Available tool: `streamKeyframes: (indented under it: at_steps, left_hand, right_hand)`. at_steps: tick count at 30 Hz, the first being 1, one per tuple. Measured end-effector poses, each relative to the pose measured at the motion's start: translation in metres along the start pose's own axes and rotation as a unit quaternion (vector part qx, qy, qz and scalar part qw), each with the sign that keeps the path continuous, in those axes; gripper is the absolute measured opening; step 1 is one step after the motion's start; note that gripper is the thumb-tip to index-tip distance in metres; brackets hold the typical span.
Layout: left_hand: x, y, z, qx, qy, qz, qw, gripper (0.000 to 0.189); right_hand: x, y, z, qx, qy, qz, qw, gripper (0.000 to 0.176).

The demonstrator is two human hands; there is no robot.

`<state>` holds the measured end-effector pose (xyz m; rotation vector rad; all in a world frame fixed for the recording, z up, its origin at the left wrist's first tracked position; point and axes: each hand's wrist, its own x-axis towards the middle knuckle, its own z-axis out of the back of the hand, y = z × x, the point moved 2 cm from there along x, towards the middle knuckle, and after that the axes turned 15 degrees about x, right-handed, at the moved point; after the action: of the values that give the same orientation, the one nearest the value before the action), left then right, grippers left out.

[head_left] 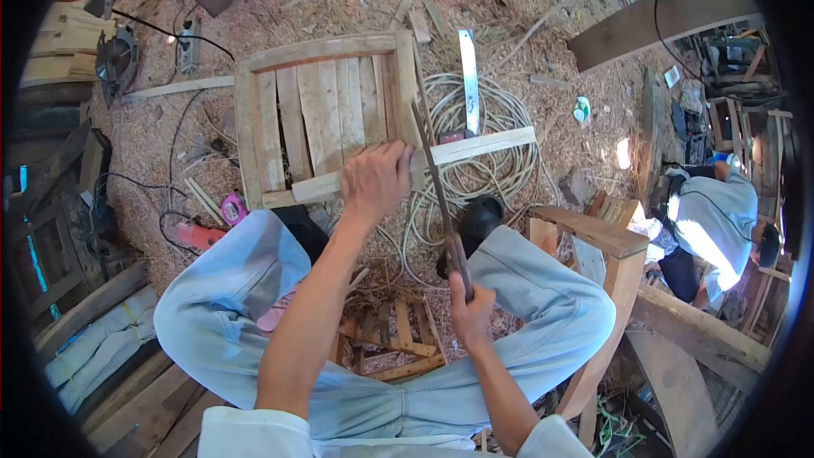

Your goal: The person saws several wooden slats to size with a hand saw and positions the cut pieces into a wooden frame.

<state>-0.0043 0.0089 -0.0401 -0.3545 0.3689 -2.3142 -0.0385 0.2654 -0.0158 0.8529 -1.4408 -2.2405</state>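
Slat (483,146), probably light and stiff, is being clamped near the cut by the left hand (377,180), fingers curled over it, while the right hand (471,312) is clenching the saw (438,195) by its handle

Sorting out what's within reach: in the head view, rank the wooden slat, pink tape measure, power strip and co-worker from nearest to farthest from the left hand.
1. wooden slat, held under the left hand.
2. pink tape measure, on the sawdust to its left.
3. power strip, upper left.
4. co-worker, far right.
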Motion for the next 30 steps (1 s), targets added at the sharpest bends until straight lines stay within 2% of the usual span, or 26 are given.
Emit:
streamKeyframes:
  at_steps: [1,3,7,9,10,13,18,20,26,30]
  left_hand:
    - [0.003,-0.001,0.001,0.006,-0.015,-0.003,1.0,0.021]
    - [0.005,0.0,-0.002,0.011,-0.008,0.001,1.0,0.021]
    - [0.002,0.003,-0.001,0.009,0.001,-0.002,1.0,0.022]
    - [0.009,0.0,0.002,0.008,0.013,0.009,1.0,0.023]
    - [0.005,0.001,0.002,0.012,0.038,0.024,0.999,0.023]
    - [0.005,0.002,-0.002,0.021,0.038,0.018,0.999,0.025]
    - [0.006,0.0,0.002,0.025,0.02,0.005,0.999,0.025]
    - [0.005,0.0,0.002,0.03,0.02,0.003,0.999,0.025]
    - [0.005,0.001,0.0,0.023,0.004,-0.014,1.0,0.024]
    - [0.004,0.0,-0.001,0.031,0.007,-0.012,0.999,0.023]
  right_hand:
    - [0.026,0.018,-0.012,0.004,0.003,0.024,1.0,0.049]
    - [0.077,0.049,-0.04,0.008,0.005,0.009,1.0,0.05]
    - [0.065,0.026,-0.041,0.038,-0.001,0.036,0.999,0.051]
    - [0.052,0.009,-0.029,0.071,-0.039,0.036,0.996,0.053]
    - [0.05,0.008,-0.022,0.106,-0.055,0.019,0.993,0.054]
    - [0.046,0.021,-0.011,0.18,-0.068,-0.037,0.981,0.055]
    - [0.035,0.005,-0.009,0.115,-0.065,-0.03,0.991,0.056]
    - [0.033,0.0,-0.014,0.073,-0.016,-0.023,0.997,0.056]
    - [0.037,0.017,-0.022,0.053,-0.018,-0.02,0.998,0.053]
    - [0.009,0.014,-0.015,0.03,-0.034,-0.001,0.999,0.052]
